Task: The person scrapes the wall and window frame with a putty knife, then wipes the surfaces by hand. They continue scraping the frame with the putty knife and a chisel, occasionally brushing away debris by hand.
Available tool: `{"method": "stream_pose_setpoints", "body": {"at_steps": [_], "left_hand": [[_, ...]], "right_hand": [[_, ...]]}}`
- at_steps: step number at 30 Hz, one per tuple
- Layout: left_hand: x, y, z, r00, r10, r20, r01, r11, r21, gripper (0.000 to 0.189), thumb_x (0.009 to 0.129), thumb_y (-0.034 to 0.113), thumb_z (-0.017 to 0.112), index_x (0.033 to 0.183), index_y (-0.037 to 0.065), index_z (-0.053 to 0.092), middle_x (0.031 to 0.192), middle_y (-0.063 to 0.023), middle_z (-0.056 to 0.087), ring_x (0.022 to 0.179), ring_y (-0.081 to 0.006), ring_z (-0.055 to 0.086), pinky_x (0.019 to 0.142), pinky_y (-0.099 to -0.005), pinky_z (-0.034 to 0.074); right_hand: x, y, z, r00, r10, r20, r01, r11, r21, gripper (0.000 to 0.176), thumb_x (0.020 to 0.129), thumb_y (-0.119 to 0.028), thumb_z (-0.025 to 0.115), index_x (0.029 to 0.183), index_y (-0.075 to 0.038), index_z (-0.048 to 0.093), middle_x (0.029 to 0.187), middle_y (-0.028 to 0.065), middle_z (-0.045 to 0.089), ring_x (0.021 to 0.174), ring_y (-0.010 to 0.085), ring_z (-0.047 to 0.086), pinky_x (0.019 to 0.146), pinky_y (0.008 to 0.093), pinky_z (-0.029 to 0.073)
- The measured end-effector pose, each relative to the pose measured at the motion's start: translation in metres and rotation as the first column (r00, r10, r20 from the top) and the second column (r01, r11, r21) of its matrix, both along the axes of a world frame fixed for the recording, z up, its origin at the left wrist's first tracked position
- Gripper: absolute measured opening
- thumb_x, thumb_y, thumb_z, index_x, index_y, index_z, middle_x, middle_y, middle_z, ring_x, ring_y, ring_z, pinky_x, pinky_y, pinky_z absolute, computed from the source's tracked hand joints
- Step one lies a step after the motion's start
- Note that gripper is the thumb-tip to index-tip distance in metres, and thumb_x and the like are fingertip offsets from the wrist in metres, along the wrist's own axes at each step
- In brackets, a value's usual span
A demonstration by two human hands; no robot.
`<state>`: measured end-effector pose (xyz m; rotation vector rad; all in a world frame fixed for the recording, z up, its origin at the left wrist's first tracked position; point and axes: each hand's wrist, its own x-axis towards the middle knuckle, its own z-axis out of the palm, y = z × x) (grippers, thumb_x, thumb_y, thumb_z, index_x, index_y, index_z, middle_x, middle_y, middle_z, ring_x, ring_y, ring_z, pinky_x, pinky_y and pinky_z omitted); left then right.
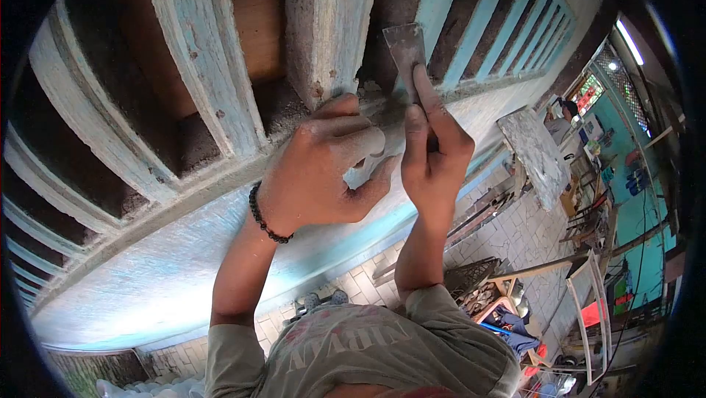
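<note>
Scraper [404,45]: its flat blade is pointing up and away from me, the broad edge lying in view before the dark gap just right of the post; whether that edge is touching anything, I cannot tell.
Right hand [439,159]: I am pinching the scraper, the index finger lying along the blade and the thumb pressing below it.
Left hand [316,166]: my fingers are curling at the foot of the post, the thumb standing apart and leaving a small space; whether the hidden fingertips are gripping, I cannot tell.
Wrist: a dark beaded bracelet [259,214] is circling my left one.
Post [338,23]: its worn, chipped faces are meeting in a long upright edge above my left knuckles.
Gaps: dark spaces are separating the worn slats [206,52] on my left and the bluer slats [482,19] on my right.
Ledge [173,205]: its long curving edge is running under the slats and behind my hands.
Wall [191,273]: blue-and-white paint is spreading below the ledge.
Right side: past my forearm, tiled floor [507,244] is giving some room before a tilted board [535,154] and crowded clutter; another person [562,120] is showing farther off.
</note>
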<state>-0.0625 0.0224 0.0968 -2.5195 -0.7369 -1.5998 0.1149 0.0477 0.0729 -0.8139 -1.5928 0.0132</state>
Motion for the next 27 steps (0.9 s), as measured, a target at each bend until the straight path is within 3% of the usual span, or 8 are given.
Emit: {"method": "stream_pose_setpoints", "body": {"at_steps": [5, 9, 12, 15, 19, 22, 25, 27], "left_hand": [[-0.002, 0.002, -0.001, 1.000, -0.005, 0.011, 0.005, 1.000, 0.001, 0.020, 0.081, 0.010, 0.079, 0.073, 0.005, 0.062, 0.063, -0.0093, 0.055, 0.061, -0.0264, 0.051, 0.057, -0.0374, 0.041], [-0.002, 0.000, 0.001, 1.000, 0.000, 0.005, 0.000, 1.000, -0.007, 0.020, 0.081, 0.011, 0.079, 0.073, 0.005, 0.062, 0.063, -0.0096, 0.055, 0.061, -0.0265, 0.051, 0.058, -0.0375, 0.042], [-0.003, 0.000, 0.001, 1.000, -0.011, -0.011, 0.011, 1.000, -0.015, 0.019, 0.081, 0.011, 0.079, 0.074, 0.005, 0.062, 0.063, -0.0097, 0.055, 0.061, -0.0267, 0.052, 0.058, -0.0376, 0.042], [-0.004, 0.002, -0.001, 1.000, -0.014, -0.006, 0.014, 1.000, -0.017, 0.018, 0.080, 0.011, 0.080, 0.074, 0.005, 0.063, 0.063, -0.0096, 0.056, 0.062, -0.0269, 0.052, 0.058, -0.0379, 0.042], [-0.003, 0.003, 0.000, 1.000, -0.016, 0.017, 0.015, 1.000, 0.018, 0.018, 0.080, 0.011, 0.080, 0.074, 0.005, 0.064, 0.063, -0.0096, 0.056, 0.063, -0.0267, 0.053, 0.057, -0.0381, 0.042], [-0.004, 0.001, 0.002, 0.999, -0.009, -0.031, 0.009, 1.000, 0.001, 0.018, 0.080, 0.011, 0.080, 0.074, 0.005, 0.065, 0.063, -0.0093, 0.057, 0.063, -0.0263, 0.053, 0.057, -0.0378, 0.042], [-0.002, 0.002, 0.000, 1.000, -0.013, -0.002, 0.013, 1.000, -0.017, 0.018, 0.079, 0.011, 0.080, 0.073, 0.006, 0.064, 0.064, -0.0089, 0.058, 0.063, -0.0263, 0.053, 0.057, -0.0371, 0.042], [-0.002, 0.002, 0.000, 1.000, -0.014, 0.003, 0.014, 1.000, -0.020, 0.018, 0.079, 0.011, 0.080, 0.073, 0.006, 0.064, 0.064, -0.0088, 0.059, 0.063, -0.0262, 0.053, 0.057, -0.0368, 0.042]], "right_hand": [[0.001, 0.008, -0.021, 0.999, -0.031, 0.008, 0.030, 0.997, 0.071, 0.041, 0.102, -0.003, 0.061, 0.143, -0.005, 0.068, 0.084, 0.0053, 0.070, 0.069, 0.0066, 0.048, 0.064, 0.0237, 0.043], [-0.002, 0.013, -0.002, 0.998, -0.056, 0.034, 0.051, 0.990, 0.128, 0.041, 0.102, -0.003, 0.061, 0.142, -0.003, 0.068, 0.084, 0.0075, 0.071, 0.069, 0.0075, 0.048, 0.065, 0.0251, 0.045], [-0.003, 0.008, 0.021, 0.999, -0.033, 0.010, 0.033, 0.999, 0.021, 0.041, 0.102, -0.002, 0.060, 0.143, -0.002, 0.067, 0.085, 0.0096, 0.072, 0.070, 0.0090, 0.050, 0.067, 0.0265, 0.048], [0.001, 0.005, 0.007, 0.998, -0.047, 0.047, 0.044, 0.997, 0.060, 0.042, 0.102, -0.001, 0.059, 0.144, -0.002, 0.066, 0.085, 0.0107, 0.072, 0.071, 0.0095, 0.051, 0.069, 0.0274, 0.049], [-0.002, 0.005, -0.026, 0.999, -0.039, 0.023, 0.037, 0.996, 0.079, 0.047, 0.099, -0.002, 0.063, 0.145, -0.008, 0.066, 0.074, 0.0169, 0.060, 0.060, 0.0283, 0.056, 0.060, 0.0376, 0.049], [-0.007, 0.008, -0.017, 0.999, -0.047, -0.004, 0.047, 0.992, 0.121, 0.046, 0.099, -0.001, 0.062, 0.145, -0.008, 0.067, 0.075, 0.0189, 0.063, 0.060, 0.0305, 0.057, 0.060, 0.0374, 0.049], [-0.007, 0.006, 0.009, 0.998, -0.061, 0.005, 0.060, 0.995, 0.075, 0.042, 0.102, -0.002, 0.060, 0.144, -0.003, 0.067, 0.084, 0.0142, 0.070, 0.069, 0.0102, 0.050, 0.067, 0.0278, 0.049], [-0.003, 0.004, 0.006, 0.998, -0.066, 0.010, 0.065, 0.994, 0.084, 0.041, 0.102, -0.003, 0.061, 0.143, -0.003, 0.067, 0.080, 0.0116, 0.066, 0.067, 0.0097, 0.048, 0.064, 0.0271, 0.045]]}}
